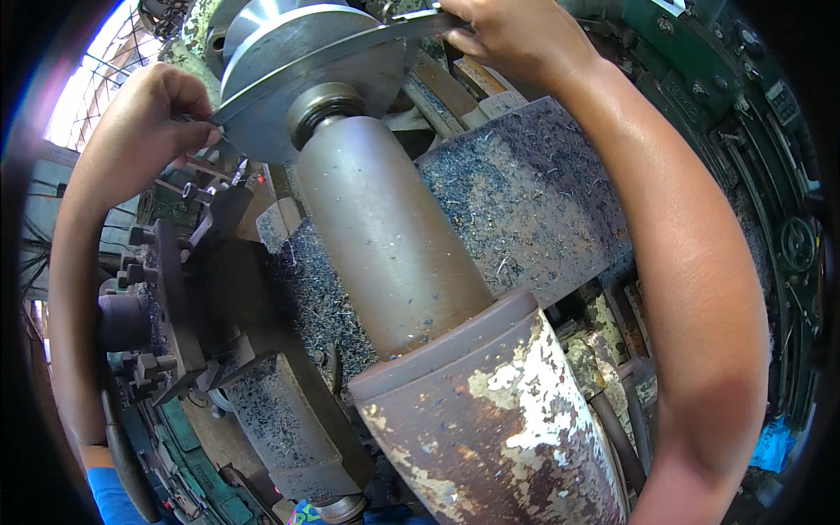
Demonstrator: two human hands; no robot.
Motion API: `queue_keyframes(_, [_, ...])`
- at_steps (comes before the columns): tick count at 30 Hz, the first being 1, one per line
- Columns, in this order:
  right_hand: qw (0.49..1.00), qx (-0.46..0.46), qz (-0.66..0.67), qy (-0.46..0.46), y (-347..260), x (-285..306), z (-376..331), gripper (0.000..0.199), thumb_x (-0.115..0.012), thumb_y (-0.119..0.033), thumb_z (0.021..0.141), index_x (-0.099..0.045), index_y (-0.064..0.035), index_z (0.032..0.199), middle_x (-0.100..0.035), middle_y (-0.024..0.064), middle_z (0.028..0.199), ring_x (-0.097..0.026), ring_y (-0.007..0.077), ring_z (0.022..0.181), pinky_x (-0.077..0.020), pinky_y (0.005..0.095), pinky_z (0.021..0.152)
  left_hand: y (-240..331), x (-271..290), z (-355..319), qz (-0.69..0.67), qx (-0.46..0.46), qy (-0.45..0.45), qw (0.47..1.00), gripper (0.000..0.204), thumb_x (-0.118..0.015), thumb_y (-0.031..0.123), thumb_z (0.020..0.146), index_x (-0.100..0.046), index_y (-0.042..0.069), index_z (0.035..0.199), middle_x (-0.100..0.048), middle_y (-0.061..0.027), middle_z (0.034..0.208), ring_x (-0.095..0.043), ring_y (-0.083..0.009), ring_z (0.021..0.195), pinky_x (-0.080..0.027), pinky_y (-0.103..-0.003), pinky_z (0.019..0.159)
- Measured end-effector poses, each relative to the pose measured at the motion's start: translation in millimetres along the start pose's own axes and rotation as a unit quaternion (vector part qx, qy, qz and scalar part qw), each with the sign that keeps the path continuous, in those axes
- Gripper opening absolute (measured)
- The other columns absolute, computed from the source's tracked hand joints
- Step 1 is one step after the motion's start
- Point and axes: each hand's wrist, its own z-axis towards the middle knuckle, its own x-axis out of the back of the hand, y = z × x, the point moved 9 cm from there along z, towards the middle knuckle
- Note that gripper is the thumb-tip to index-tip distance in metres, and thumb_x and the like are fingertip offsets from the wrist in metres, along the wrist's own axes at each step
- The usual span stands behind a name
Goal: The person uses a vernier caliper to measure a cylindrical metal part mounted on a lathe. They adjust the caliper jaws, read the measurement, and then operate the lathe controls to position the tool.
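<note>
- The flat metal bar [325, 59], long and grey, lies across the face of the metal disc [372, 77], reaching out past the disc on both sides.
- The left hand [144, 131] is at the disc's left edge; its thumb and forefinger pinch the bar's near end, the other fingers curled in.
- The right hand [512, 39] is beyond the disc's right edge, fingers bent around the bar's far end, thumb pressed against it; its upper part is cut off by the frame.
- Against the disc's centre sits a ringed metal collar [325, 109], and below it a thick steel cylinder [394, 236] leads down from the disc to a housing [472, 420] with flaking paint.
- Below and left of the disc stands a dark bolted tool post [232, 289].
- Below and right of the disc, a flat plate [534, 201] carries scattered metal chips.
</note>
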Motion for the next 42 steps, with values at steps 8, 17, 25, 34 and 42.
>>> queue_keyframes(8, [0.998, 0.034, -0.042, 0.039, 0, 46, 5, 0.028, -0.075, -0.016, 0.08, -0.068, -0.0018, 0.103, -0.071, 0.0183, 0.099, -0.068, 0.0363, 0.09, -0.0565, 0.041, 0.081, 17, 39, -26, -0.065, -0.047, 0.077, 0.994, 0.01, -0.074, 0.001, 0.074, -0.07, -0.006, 0.081, -0.067, -0.0129, 0.071, -0.067, -0.018, 0.065, -0.054, -0.031, 0.066])
queue_keyframes(17, [0.939, -0.193, 0.177, -0.223, -72, 183, 12, 0.025, -0.075, -0.014, 0.069, -0.07, 0.0021, 0.087, -0.066, 0.0191, 0.074, -0.064, 0.0314, 0.064, -0.0504, 0.0362, 0.061, -1, 87, -87, -0.415, -0.098, -0.112, 0.898, 0.017, -0.075, 0.012, 0.078, -0.067, -0.003, 0.078, -0.063, -0.0029, 0.063, -0.058, -0.007, 0.053, -0.046, -0.021, 0.05])
queue_keyframes(25, [0.965, -0.188, 0.13, -0.132, -242, 353, -2, 0.019, -0.076, -0.004, 0.064, -0.072, -0.0019, 0.082, -0.062, 0.0097, 0.064, -0.056, 0.0176, 0.052, -0.0409, 0.0284, 0.05, -29, 143, -237, -0.545, -0.157, 0.03, 0.823, 0.033, -0.084, 0.021, 0.064, -0.061, -0.002, 0.064, -0.054, -0.0031, 0.053, -0.05, -0.0095, 0.043, -0.035, -0.023, 0.043])
queue_keyframes(34, [0.98, -0.161, 0.045, -0.109, -372, 459, -8, 0.026, -0.08, -0.002, 0.06, -0.072, -0.0016, 0.085, -0.063, 0.0092, 0.065, -0.058, 0.0211, 0.051, -0.0433, 0.0286, 0.048, -35, 183, -351, -0.566, -0.289, 0.08, 0.768, 0.034, -0.084, 0.022, 0.063, -0.057, 0.0, 0.064, -0.053, -0.0059, 0.055, -0.046, -0.0115, 0.041, -0.031, -0.025, 0.042])
queue_keyframes(42, [0.98, -0.164, 0.034, -0.105, -434, 493, -15, 0.027, -0.08, -0.001, 0.06, -0.071, 0.0003, 0.086, -0.063, 0.0102, 0.065, -0.06, 0.0213, 0.052, -0.0449, 0.0281, 0.049, -44, 197, -411, -0.559, -0.321, 0.091, 0.759, 0.033, -0.084, 0.02, 0.064, -0.057, 0.001, 0.064, -0.054, -0.0066, 0.056, -0.046, -0.0121, 0.041, -0.031, -0.026, 0.042])
